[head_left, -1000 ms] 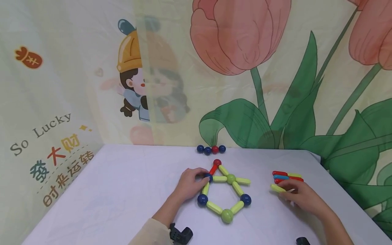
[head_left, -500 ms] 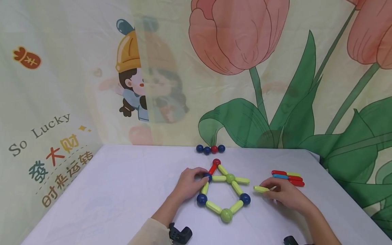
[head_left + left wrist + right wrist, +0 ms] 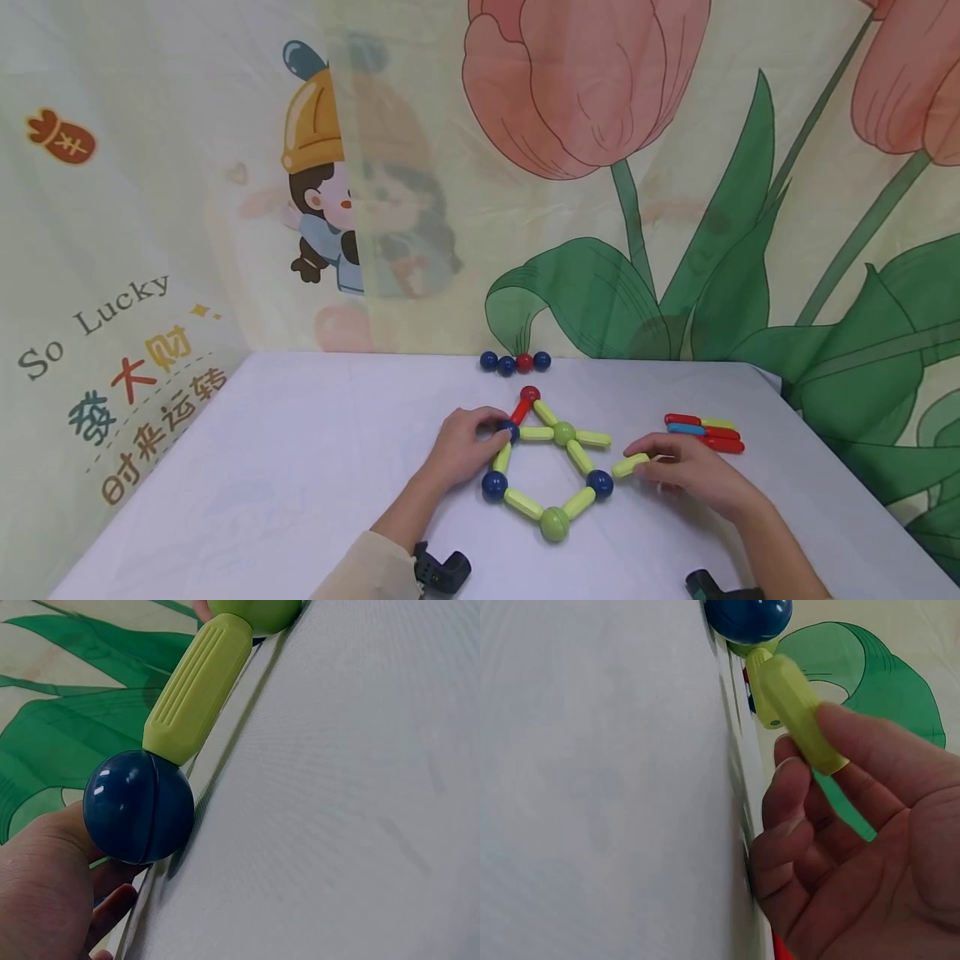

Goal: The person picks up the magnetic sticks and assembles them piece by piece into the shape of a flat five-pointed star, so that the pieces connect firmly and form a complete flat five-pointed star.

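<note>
Your L hand pinches a glossy blue ball, top-L corner of the ring of balls & sticks on white cloth. Your R hand grips a ribbed lime stick btwn thumb & fingers, tip just beside the smooth R blue ball; can't tell if touching. Slim shiny coloured sticks lie just past R hand.

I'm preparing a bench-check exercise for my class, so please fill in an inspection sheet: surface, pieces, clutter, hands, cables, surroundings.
Surface: white-covered table
Pieces: joined frame of balls and rods
Clutter: four loose balls near far edge; loose rods at right
Left hand: holds frame's upper-left blue ball
Right hand: pinches a yellow-green rod near the frame
Cables: nothing seen
Surroundings: tulip-printed backdrop
</note>
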Demonstrator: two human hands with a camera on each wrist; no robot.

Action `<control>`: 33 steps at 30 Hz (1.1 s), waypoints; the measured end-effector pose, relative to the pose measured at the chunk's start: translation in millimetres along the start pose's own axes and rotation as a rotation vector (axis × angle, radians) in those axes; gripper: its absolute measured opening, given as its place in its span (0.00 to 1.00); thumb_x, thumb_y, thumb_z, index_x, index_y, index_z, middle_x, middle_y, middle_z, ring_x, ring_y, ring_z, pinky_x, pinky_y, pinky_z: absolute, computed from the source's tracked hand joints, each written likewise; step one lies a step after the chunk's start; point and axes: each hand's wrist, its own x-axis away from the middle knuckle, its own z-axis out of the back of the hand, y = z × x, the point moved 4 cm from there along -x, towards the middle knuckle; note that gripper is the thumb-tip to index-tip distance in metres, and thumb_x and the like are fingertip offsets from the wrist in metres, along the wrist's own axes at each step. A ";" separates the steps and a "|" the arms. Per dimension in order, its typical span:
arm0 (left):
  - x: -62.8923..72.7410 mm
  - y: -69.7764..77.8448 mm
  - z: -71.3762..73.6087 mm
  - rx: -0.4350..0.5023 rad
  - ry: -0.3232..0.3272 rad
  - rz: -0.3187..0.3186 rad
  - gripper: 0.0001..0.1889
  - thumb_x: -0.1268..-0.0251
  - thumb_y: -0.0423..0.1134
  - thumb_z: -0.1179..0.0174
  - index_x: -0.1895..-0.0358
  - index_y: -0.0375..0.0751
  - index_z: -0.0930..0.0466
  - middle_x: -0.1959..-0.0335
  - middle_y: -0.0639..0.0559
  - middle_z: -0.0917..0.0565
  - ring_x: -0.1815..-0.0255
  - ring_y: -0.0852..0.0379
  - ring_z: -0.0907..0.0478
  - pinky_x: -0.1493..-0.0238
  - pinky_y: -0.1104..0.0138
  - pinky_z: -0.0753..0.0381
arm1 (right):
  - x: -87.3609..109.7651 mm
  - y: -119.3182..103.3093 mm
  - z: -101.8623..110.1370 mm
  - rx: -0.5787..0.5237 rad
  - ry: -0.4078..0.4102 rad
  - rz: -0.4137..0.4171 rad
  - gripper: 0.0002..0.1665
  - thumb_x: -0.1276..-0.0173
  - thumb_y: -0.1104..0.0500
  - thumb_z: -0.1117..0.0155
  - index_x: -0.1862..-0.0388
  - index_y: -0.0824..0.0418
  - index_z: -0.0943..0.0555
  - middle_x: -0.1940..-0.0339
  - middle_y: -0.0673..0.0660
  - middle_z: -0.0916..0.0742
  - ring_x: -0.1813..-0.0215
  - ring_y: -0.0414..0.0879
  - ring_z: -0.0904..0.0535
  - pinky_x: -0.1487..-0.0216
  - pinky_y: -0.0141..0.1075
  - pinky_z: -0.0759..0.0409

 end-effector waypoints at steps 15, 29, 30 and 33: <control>1.4 -0.7 0.6 -0.004 -0.002 0.002 0.15 0.29 0.44 0.35 0.43 0.47 0.14 0.47 0.51 0.11 0.37 0.48 0.19 0.20 0.41 0.41 | -6.1 -1.5 -14.2 -0.153 -0.081 0.005 0.30 0.28 0.50 0.31 0.34 0.64 0.24 0.62 0.58 0.15 0.65 0.51 0.18 0.63 0.37 0.14; 0.2 -0.3 0.5 0.014 -0.009 -0.014 0.15 0.29 0.45 0.36 0.43 0.47 0.14 0.47 0.51 0.11 0.37 0.47 0.19 0.21 0.42 0.41 | -12.7 -13.5 -26.7 -0.041 0.110 -0.118 0.31 0.29 0.47 0.31 0.37 0.64 0.26 0.65 0.56 0.16 0.72 0.49 0.21 0.70 0.36 0.19; 0.3 -0.3 0.6 0.016 -0.010 -0.011 0.15 0.29 0.45 0.36 0.43 0.47 0.15 0.46 0.51 0.11 0.36 0.47 0.19 0.20 0.41 0.42 | -13.0 -14.0 -27.2 -0.032 0.118 -0.122 0.30 0.29 0.47 0.31 0.37 0.64 0.26 0.65 0.56 0.16 0.72 0.49 0.22 0.71 0.36 0.19; 0.5 0.1 1.1 0.017 -0.009 -0.010 0.15 0.29 0.45 0.36 0.43 0.47 0.15 0.46 0.51 0.11 0.36 0.47 0.19 0.21 0.42 0.41 | -14.0 -14.1 -28.1 -0.011 0.129 -0.128 0.30 0.30 0.47 0.30 0.38 0.63 0.25 0.65 0.56 0.17 0.72 0.49 0.22 0.70 0.36 0.19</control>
